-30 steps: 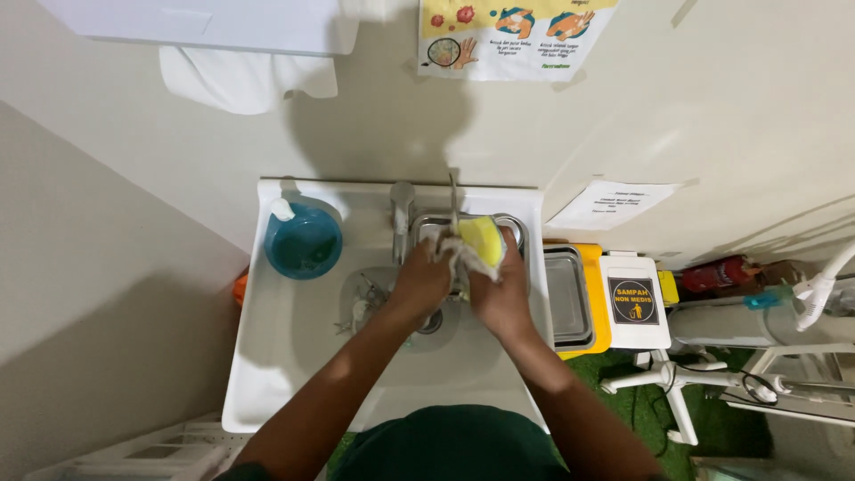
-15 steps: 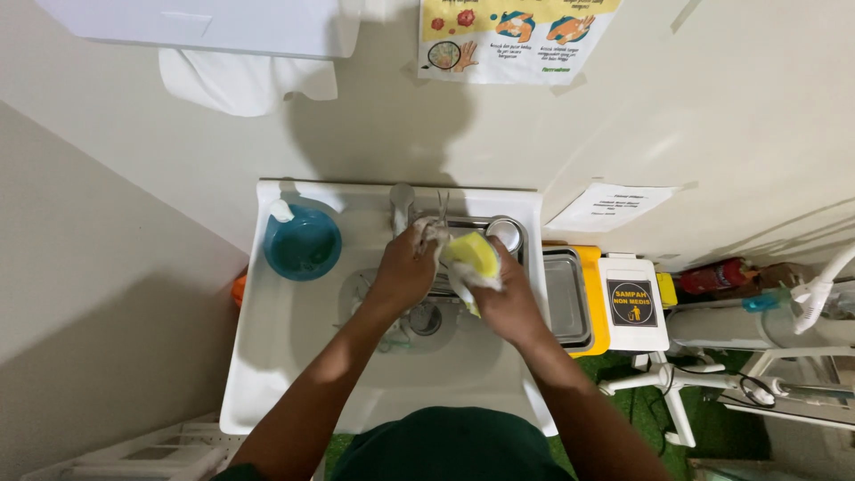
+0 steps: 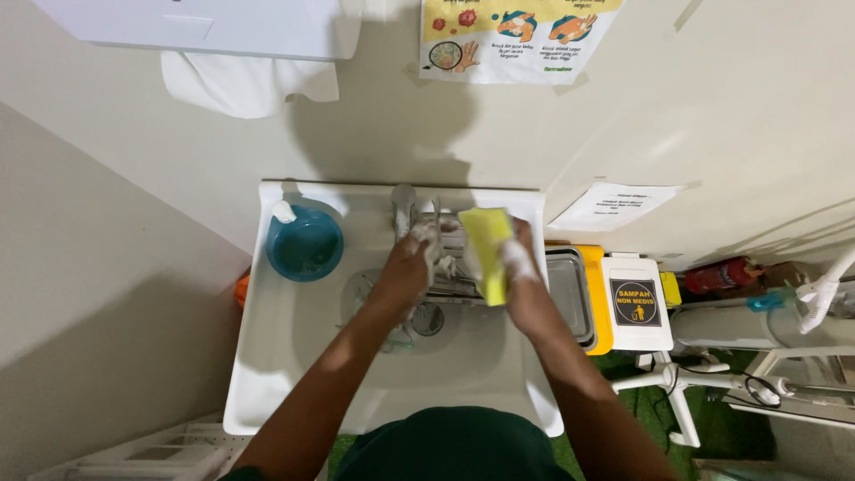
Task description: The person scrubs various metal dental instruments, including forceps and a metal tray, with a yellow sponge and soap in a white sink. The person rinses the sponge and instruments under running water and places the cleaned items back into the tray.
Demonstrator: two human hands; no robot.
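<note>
My two hands meet over a white sink, both covered in soap foam. My right hand grips a yellow sponge, held on edge against what my left hand holds. My left hand is closed around a thin metal utensil whose end sticks up toward the tap. More metal pieces lie in the basin between my hands, near the drain; I cannot tell what they are.
A blue bowl sits on the sink's back left corner. Right of the sink stand a yellow bin with a metal tray and a white-lidded bin. A towel dispenser and a poster hang on the wall.
The sponge has turned from lying flat to standing on edge and moved slightly left. My left hand has lifted toward the tap. A round metal item seen behind the sponge is now hidden.
</note>
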